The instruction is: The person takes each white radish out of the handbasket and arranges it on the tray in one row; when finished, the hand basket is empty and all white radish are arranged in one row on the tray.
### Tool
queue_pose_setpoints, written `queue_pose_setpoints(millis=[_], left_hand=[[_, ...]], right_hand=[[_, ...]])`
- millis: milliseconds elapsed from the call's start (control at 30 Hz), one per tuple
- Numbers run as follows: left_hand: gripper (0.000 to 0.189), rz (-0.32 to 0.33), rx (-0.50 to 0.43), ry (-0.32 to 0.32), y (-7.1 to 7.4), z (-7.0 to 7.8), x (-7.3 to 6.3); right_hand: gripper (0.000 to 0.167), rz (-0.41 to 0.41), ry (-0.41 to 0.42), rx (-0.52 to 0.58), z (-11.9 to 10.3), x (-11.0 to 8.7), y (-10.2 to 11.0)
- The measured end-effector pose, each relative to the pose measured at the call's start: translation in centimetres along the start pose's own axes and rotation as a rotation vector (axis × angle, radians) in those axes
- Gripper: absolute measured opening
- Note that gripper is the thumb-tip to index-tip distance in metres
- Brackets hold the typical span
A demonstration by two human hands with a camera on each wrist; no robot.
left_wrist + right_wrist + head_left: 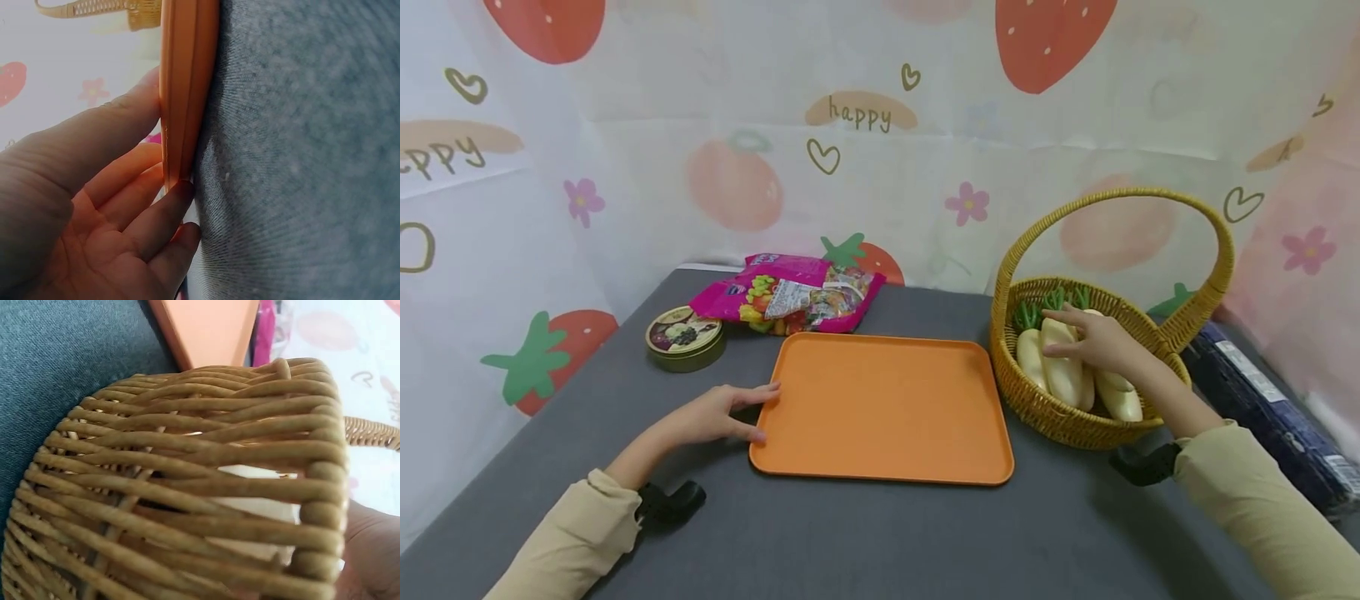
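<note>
An orange tray [887,408] lies flat on the grey table. My left hand [722,414] holds its left edge, thumb and index finger set apart along the rim. In the left wrist view the thumb [128,115] is on the upper rim and the lower fingers curl in beside the underside. A wicker basket [1043,414] at right contains several white radishes [1063,382] with green tops. Over them reaches my right hand [1101,340], its thumb across one radish and index finger near the leaves. The basket's weave [187,487] hides most of this hand in the right wrist view.
Behind the tray lies a pink candy bag [790,292], with a round tin [685,337] to its left. A long dark blue box [1273,417] sits right of the basket. The tall basket handle [1120,193] arches over the radishes. A printed curtain [865,192] hangs behind the table.
</note>
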State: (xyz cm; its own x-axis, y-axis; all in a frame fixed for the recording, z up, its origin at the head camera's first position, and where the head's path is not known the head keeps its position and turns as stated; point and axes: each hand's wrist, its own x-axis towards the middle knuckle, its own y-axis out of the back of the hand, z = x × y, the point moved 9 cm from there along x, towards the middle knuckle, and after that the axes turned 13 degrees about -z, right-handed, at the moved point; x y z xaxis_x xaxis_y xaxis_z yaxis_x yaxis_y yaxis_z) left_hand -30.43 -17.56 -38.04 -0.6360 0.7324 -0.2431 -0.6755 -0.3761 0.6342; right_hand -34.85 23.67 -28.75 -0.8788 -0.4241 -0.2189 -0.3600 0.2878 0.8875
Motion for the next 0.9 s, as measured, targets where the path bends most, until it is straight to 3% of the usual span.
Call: queue_pose_setpoints(millis=[267,433,600,733,900], left_hand=[[0.063,-0.008,-0.046,-0.040,-0.6,-0.1,0.0],[0.062,-0.014,-0.060,-0.045,-0.7,-0.1,-0.1],[0.061,-0.007,-0.053,-0.042,-0.5,0.0,-0.1],[0.061,-0.006,-0.040,-0.044,-0.3,0.3,-0.2],[0.064,0.001,0.033,-0.021,-0.2,0.8,-0.2]], right_hand=[[0.064,-0.046,0.027,-0.044,-0.2,-0.3,-0.5],[0.069,-0.088,-0.005,-0.023,0.1,-0.3,-1.2],[0.078,-0.062,0.003,-0.039,-0.1,0.2,-1.1],[0.074,-0.010,0.025,-0.059,0.2,0.5,-0.9],[0.067,-0.037,-0.030,-0.060,0.1,0.7,-1.0]])
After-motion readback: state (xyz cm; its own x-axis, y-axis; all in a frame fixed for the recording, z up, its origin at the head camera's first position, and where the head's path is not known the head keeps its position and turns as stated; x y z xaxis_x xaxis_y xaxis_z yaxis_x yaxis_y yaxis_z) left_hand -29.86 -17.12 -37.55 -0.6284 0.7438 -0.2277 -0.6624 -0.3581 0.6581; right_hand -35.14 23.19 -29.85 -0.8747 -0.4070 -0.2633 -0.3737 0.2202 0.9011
